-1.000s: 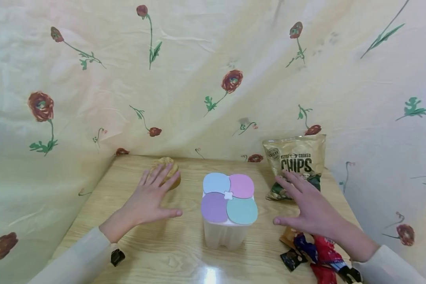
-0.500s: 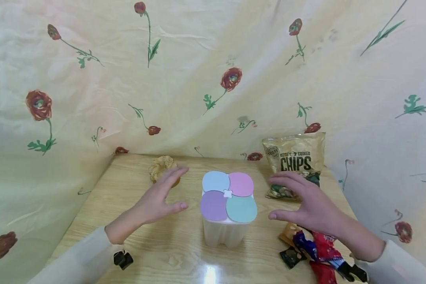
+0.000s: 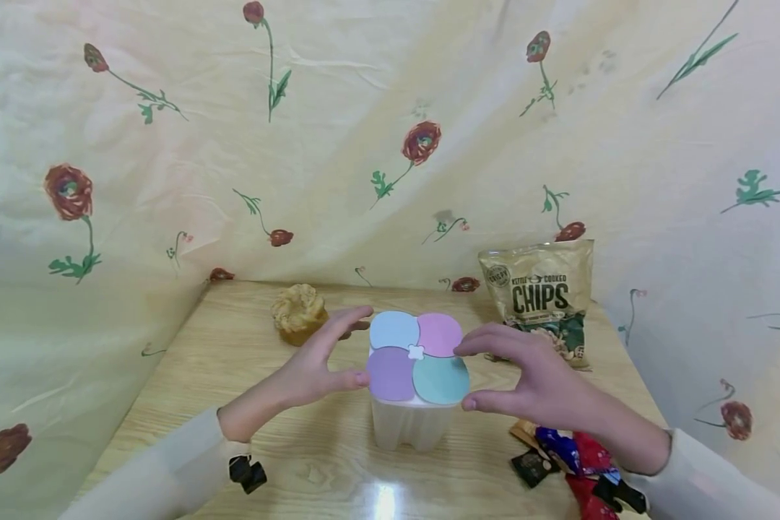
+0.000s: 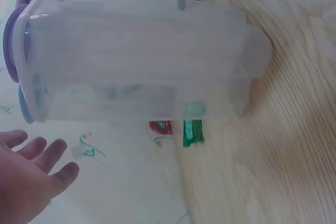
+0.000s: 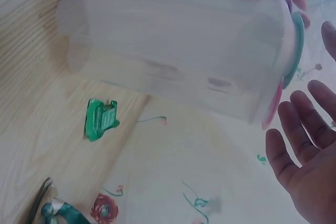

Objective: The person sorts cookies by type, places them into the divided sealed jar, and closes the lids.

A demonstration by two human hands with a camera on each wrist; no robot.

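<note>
A tall, translucent plastic container (image 3: 411, 426) stands upright on the table. Its lid carries blue, pink, purple (image 3: 391, 374) and teal (image 3: 442, 380) petal-shaped flaps. My left hand (image 3: 305, 372) is at the left side of the lid, fingers extended and thumb apart, with the thumb tip right at the purple flap's edge. On the other side, my right hand (image 3: 539, 375) reaches in with fingers spread from the thumb, fingertips overlapping the pink flap's edge in the head view. Both wrist views show the container wall (image 4: 136, 56) with the fingers beside the lid, curled round nothing.
A tan, round, ruffled-top object (image 3: 299, 314) sits at the back left. A gold chips bag (image 3: 539, 296) stands at the back right. Several small wrapped packets (image 3: 559, 451) lie at the right front. A green packet (image 5: 101, 119) lies behind the container.
Both hands have come inward from either side to the container's lid, the left moving right and the right moving left. The container has stayed in place.
</note>
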